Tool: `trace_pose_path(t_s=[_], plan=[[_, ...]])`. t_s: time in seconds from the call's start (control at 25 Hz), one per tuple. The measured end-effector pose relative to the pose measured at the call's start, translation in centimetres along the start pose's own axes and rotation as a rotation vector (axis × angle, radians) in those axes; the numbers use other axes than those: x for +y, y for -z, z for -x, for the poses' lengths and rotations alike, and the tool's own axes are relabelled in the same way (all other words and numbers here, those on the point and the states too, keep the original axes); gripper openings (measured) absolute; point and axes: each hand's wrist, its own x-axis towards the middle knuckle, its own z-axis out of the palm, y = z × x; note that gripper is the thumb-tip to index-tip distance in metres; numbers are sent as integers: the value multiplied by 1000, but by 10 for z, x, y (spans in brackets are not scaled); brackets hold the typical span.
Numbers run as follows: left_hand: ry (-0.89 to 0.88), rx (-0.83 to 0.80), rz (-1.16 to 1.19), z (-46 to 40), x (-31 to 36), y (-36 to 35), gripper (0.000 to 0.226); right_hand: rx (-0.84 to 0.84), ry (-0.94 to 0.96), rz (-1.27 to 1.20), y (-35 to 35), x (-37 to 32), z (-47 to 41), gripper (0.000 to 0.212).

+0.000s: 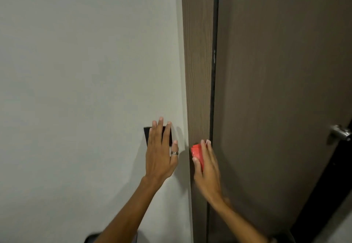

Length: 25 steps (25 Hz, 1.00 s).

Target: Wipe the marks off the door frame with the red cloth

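A brown wood-grain door frame [198, 61] runs top to bottom just right of centre. My right hand [206, 168] presses a folded red cloth [197, 152] flat against the frame's lower part; the palm hides most of the cloth. My left hand [160, 153], with a ring on the thumb, lies flat and spread on the white wall just left of the frame, holding nothing. A few small pale specks show on the dark strip [214, 57] along the frame's right edge, well above the cloth.
The brown door [276, 90] fills the right side, with a metal handle [341, 133] at its far right edge. A black wall plate [147, 136] sits partly under my left fingers. The white wall [85, 71] covers the left. A dark object [91, 238] shows at the bottom.
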Motion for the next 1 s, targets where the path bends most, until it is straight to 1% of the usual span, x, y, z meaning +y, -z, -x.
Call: trace_pose_path(t_s=[0.04,0.08,0.12,0.16,0.2,0.24,0.28,0.32,0.36,0.4,0.44,0.48,0.56,0.6,0.68,0.76,0.8,0.84,0.88,0.92,0.96,1.0], plan=[[116,-32,138,27,1,-4,61,-49,-266,-342,-1,1,18,66],[268,-83,281,58,1,-9,59,-113,-534,-653,-3,-2,36,58],[453,-143,423,84,2,-11,56,-178,-752,-925,-7,-4,49,50],[670,-199,559,108,0,-12,52,-225,-907,-1118,-15,-3,61,49],[915,-252,690,131,-5,-11,51,-235,-1022,-1240,-28,-1,73,52],[1159,-306,811,147,-12,-8,56,-212,-1107,-1272,-40,0,83,56],[1403,-339,939,164,-23,-4,67,-197,-1185,-1261,-56,0,94,59],[1601,-343,1067,182,-38,2,73,-188,-1245,-1225,-75,0,109,63],[1711,-336,1166,198,-51,6,74,-188,-1297,-1170,-91,2,122,66],[1768,-312,1230,217,-67,9,72,-214,-1326,-1116,-110,7,137,68],[1810,-286,1250,235,-83,12,67,-269,-1327,-1057,-128,12,152,66],[1844,-276,1233,254,-98,15,59,-343,-1303,-947,-147,17,168,61],[1883,-288,1151,293,-129,19,42,-522,-1212,-616,-183,30,195,43],[1915,-273,1091,314,-149,22,38,-584,-1175,-463,-205,38,209,36],[1938,-307,941,348,-192,22,36,-678,-1149,-254,-244,56,232,28],[1897,-345,768,378,-243,13,35,-745,-1164,-170,-292,72,252,11],[1859,-356,718,388,-262,7,34,-751,-1180,-171,-310,77,258,12],[1807,-390,656,392,-276,6,34,-766,-1177,-137,-323,80,261,23],[1775,-379,622,400,-294,-2,34,-746,-1182,-141,-345,88,266,30],[1752,-386,605,403,-308,-7,34,-736,-1154,-115,-360,91,268,29],[1717,-376,595,410,-319,-15,35,-718,-1159,-111,-375,95,267,24],[1676,-392,549,413,-325,-19,36,-708,-1109,-47,-387,97,264,23]])
